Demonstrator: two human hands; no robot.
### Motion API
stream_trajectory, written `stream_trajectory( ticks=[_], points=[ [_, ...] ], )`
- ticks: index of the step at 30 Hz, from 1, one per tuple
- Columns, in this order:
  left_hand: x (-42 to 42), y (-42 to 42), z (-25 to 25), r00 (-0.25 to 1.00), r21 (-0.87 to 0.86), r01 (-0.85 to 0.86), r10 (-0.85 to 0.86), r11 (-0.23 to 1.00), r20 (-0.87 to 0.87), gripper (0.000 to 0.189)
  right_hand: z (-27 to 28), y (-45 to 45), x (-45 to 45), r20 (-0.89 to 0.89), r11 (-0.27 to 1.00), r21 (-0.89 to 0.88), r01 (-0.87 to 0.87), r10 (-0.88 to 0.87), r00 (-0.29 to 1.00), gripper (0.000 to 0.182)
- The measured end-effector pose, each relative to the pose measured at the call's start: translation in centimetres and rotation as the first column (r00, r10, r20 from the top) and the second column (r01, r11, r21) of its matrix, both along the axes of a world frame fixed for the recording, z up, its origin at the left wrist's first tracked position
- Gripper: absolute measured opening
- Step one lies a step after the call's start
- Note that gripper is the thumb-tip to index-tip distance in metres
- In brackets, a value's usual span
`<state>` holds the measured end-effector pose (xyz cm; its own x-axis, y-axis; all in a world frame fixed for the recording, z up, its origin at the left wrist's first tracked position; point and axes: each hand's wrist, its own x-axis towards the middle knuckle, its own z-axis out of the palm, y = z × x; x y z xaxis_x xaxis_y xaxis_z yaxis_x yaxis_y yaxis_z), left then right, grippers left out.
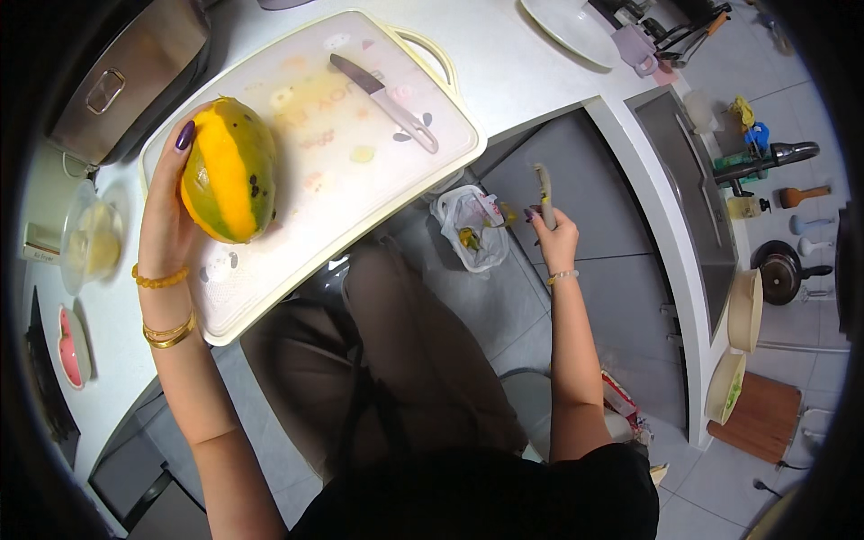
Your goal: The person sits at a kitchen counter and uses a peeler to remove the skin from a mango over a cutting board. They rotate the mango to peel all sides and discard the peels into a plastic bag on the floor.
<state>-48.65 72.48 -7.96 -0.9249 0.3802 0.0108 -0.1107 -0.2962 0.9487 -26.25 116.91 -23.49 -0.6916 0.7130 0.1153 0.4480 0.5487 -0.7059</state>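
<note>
A partly peeled mango, green skin with a bare orange strip, rests at the left side of the cutting board. Curled around its left side is my left hand, the thumb near its top. My right hand is off the counter, over the floor beside the bin, closed on the handle of a peeler; its head is partly blurred. A bit of peel shows near it. Below, peel pieces lie in a bin lined with a white plastic bag. A knife with a pale handle lies on the board.
A plastic bowl of pale yellow pieces and a pink-and-white dish stand on the counter at left, near a metallic appliance. A white plate and a mug are at the upper right; a sink lies beyond.
</note>
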Motion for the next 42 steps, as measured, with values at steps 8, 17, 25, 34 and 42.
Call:
stream_trajectory(
  ticks=[8, 17, 25, 34, 42],
  points=[
    [-0.2, -0.6, -0.6, 0.996, -0.023, 0.021, -0.023, 1.000, -0.086, 0.044, 6.2, -4.0, -1.5, -0.363, 0.950, -0.279, -0.138, 0.029, 0.931, 0.022],
    [0.2, 0.5, 1.0, 0.980, -0.070, 0.061, -0.073, 0.996, -0.187, 0.050, 16.5, -16.5, -6.3, -0.250, 0.571, 0.471, -0.672, 0.818, 0.519, 0.026],
    [0.3, 0.6, 1.2, 0.985, -0.015, 0.094, -0.095, 0.995, -0.142, 0.045, 15.2, -21.4, -10.3, -0.164, 0.376, 0.747, -0.549, 0.903, 0.396, 0.032],
    [0.5, 0.4, 1.3, 0.996, -0.019, 0.066, -0.067, 0.998, -0.063, 0.043, 13.5, -22.3, -11.2, -0.239, 0.411, 0.811, -0.417, 0.883, 0.404, 0.024],
    [-0.1, 0.3, 0.6, 0.993, -0.046, 0.078, -0.082, 0.996, -0.080, 0.047, 14.6, -22.6, -11.8, -0.296, 0.452, 0.793, -0.409, 0.872, 0.391, 0.027]
  ],
)
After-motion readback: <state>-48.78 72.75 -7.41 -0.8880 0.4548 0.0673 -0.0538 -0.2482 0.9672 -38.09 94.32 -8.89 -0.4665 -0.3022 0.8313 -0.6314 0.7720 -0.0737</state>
